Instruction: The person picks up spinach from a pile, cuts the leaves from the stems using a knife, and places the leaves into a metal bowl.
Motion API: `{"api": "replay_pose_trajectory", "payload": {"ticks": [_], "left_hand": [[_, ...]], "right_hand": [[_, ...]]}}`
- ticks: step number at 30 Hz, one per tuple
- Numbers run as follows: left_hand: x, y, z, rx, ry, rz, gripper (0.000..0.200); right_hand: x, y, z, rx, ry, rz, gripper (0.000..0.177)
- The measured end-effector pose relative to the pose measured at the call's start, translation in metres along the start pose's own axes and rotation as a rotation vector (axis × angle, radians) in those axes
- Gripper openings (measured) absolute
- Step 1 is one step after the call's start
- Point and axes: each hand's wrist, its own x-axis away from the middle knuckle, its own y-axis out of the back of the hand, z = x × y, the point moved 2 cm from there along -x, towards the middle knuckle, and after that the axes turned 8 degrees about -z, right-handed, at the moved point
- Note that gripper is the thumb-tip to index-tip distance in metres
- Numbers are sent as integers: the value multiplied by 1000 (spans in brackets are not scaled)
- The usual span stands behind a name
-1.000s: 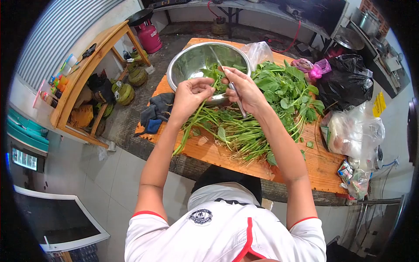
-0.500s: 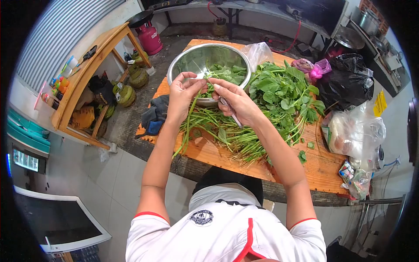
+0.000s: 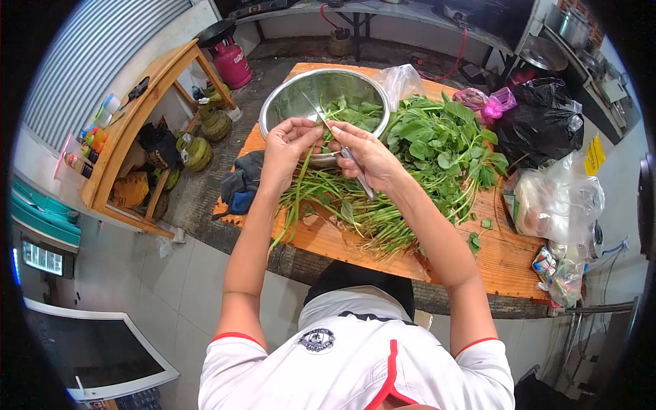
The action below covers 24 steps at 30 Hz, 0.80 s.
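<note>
My left hand (image 3: 290,150) is closed on a leafy green stem (image 3: 295,198), whose long lower end hangs down towards the table's front edge. Fingers of my right hand (image 3: 369,156) wrap a small knife (image 3: 358,175); its grey handle sticks out below the palm and its thin blade points up and left, close to my left fingertips. Both hands meet over the near rim of a steel bowl (image 3: 268,102), which holds cut green leaves (image 3: 359,115). Right of the bowl spreads a heap of leafy greens (image 3: 437,133), stems towards me.
The wooden table (image 3: 502,263) also bears a dark cloth (image 3: 239,181) at left. On its right are a black plastic bag (image 3: 540,123), a pink bag (image 3: 499,104) and clear plastic bags (image 3: 553,201). A wooden shelf (image 3: 137,102) and gas cylinders (image 3: 232,65) stand beyond.
My right hand and the knife have turned slightly, so the blade now shows above my fingers. My left hand stays almost in place with the stem. The view has shifted a little.
</note>
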Motion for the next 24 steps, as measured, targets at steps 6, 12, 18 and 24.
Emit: {"api": "replay_pose_trajectory", "payload": {"ticks": [6,12,18,24], "left_hand": [[8,8,-1,-175,14,86,21],[9,9,4,-214,16,70,21],[4,11,4,-133,-16,-29,22],[3,9,1,-107,21,1,20]], "right_hand": [[-10,10,3,-12,57,-36,30],[-15,8,0,-109,21,-59,27],[-10,8,2,-92,6,40,38],[0,-1,-8,23,41,65,36]]}}
